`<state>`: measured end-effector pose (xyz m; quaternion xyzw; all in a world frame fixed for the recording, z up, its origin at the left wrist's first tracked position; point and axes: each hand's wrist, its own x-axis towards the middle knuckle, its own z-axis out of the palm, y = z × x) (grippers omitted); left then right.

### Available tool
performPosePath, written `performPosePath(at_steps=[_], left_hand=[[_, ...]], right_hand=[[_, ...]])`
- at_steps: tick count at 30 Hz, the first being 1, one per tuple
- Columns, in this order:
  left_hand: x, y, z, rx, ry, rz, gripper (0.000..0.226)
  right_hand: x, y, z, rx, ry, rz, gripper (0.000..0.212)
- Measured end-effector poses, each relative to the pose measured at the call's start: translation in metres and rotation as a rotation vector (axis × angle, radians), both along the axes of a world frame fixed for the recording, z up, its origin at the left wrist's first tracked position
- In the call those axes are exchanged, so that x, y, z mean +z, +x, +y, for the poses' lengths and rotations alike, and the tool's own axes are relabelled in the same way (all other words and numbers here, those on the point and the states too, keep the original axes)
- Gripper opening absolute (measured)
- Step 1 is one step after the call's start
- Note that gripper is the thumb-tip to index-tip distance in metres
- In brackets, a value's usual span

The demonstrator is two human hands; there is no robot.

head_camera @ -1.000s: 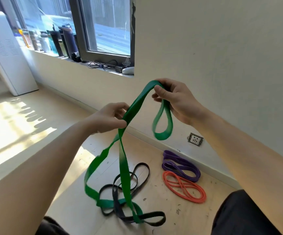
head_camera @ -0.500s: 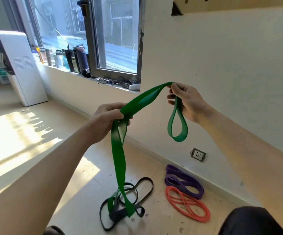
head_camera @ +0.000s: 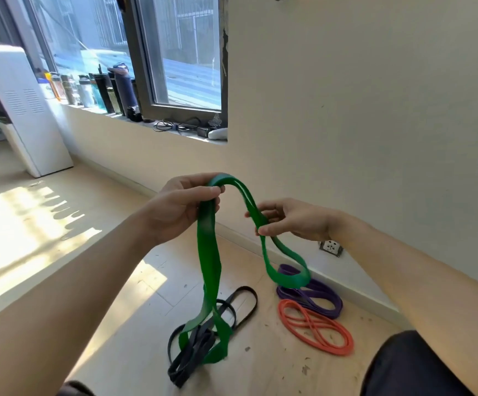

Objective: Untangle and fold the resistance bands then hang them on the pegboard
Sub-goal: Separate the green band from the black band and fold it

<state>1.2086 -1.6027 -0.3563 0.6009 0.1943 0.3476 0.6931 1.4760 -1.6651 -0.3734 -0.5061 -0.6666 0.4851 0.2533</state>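
Both hands work at untangling the green band (head_camera: 209,252): left hand (head_camera: 180,207) grips its fold, right hand (head_camera: 292,221) pinches alongside, and its tail below probably needs lifting clear of the black band (head_camera: 187,358).

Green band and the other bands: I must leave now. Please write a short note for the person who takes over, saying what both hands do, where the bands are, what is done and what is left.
Left hand grips the green band at its top fold. Right hand pinches the same band further along; a small loop hangs below it.
The green band's long end hangs to the floor and lies across the black band, seemingly tangled with it. Purple band and orange band lie looped near the wall.
Done: nothing folded or hung.
Left: free and fold green, then the others, and hang them all. The pegboard is out of view.
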Motion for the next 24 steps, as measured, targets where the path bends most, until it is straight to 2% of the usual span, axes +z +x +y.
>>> performPosePath(at_steps=[3, 8, 11, 14, 19, 24], left_hand=[[-0.002, 0.007, -0.002, -0.055, 0.012, 0.027, 0.049], [-0.003, 0.010, -0.003, -0.060, 0.056, 0.040, 0.055], [-0.008, 0.015, -0.006, -0.030, 0.181, 0.200, 0.055], [-0.019, 0.021, -0.012, 0.017, 0.313, 0.398, 0.038], [-0.025, 0.020, -0.007, 0.031, 0.315, 0.434, 0.036], [-0.021, 0.021, -0.002, 0.145, 0.245, 0.290, 0.042]], right_hand=[[0.016, -0.025, -0.005, -0.053, 0.169, 0.027, 0.044], [0.030, -0.036, -0.011, -0.150, 0.407, 0.187, 0.025], [0.039, -0.038, -0.013, -0.181, 0.498, 0.249, 0.019], [0.043, -0.041, -0.012, -0.257, 0.591, 0.303, 0.014], [0.044, -0.027, -0.006, -0.424, 0.621, 0.394, 0.020], [0.032, -0.006, 0.002, -0.529, 0.493, 0.488, 0.030]])
